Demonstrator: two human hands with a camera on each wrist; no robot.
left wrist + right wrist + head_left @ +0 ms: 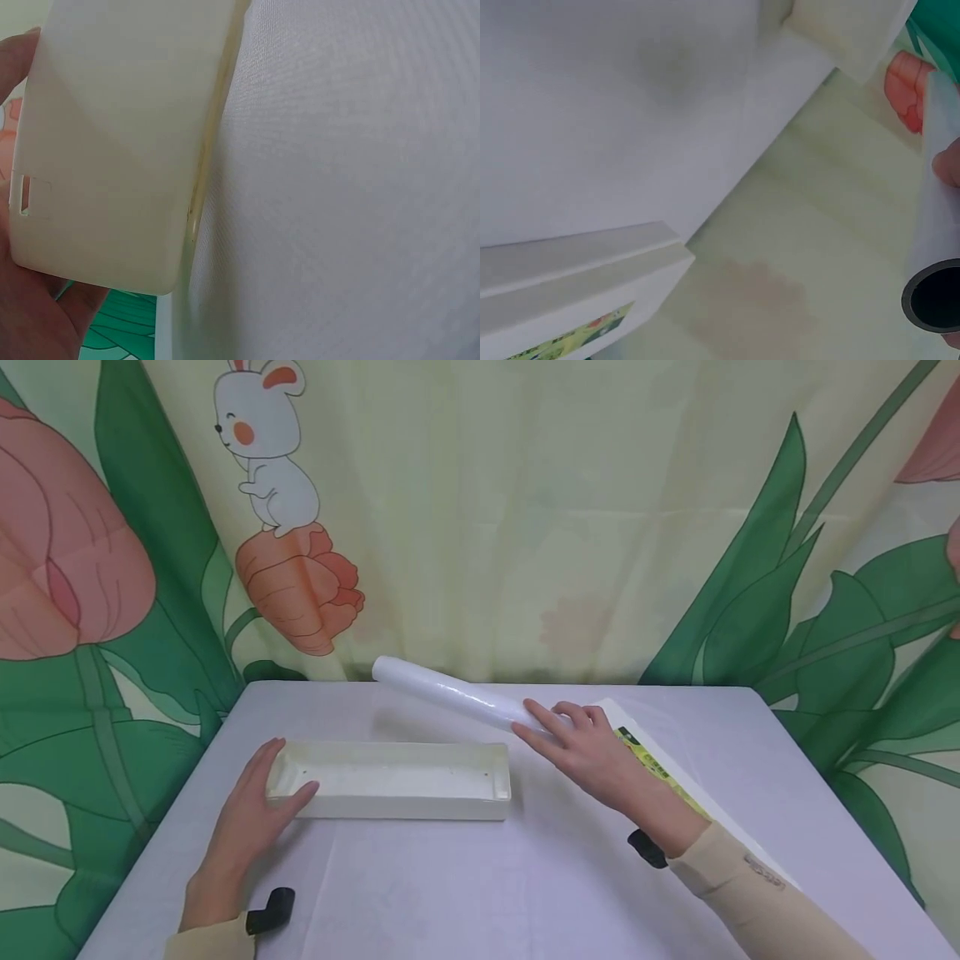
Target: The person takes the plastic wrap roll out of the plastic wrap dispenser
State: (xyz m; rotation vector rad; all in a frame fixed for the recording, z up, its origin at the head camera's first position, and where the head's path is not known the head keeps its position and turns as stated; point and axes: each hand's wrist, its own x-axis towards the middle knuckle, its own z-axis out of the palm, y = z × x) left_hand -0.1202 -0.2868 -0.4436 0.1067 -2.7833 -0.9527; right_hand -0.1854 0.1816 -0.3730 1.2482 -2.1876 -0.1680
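Note:
My right hand (588, 752) grips a roll of clear plastic wrap (450, 691) near its right end, holding it above the table with the far end pointing left. The dark hollow core (910, 306) shows at the near end in the right wrist view. A long white open-topped box (405, 808) sits on the table, its inside bare. My left hand (251, 810) holds that box's left end, thumb at the front wall and fingers round the back. In the left wrist view the box's long side (112, 150) fills the left part, with a small slot near one corner.
To the right, partly behind my right forearm, lies a long white lid-like piece (585, 270) with a yellow-green printed label (660, 768). A white cloth covers the table (420, 893). A patterned curtain (480, 527) hangs behind the table's back edge.

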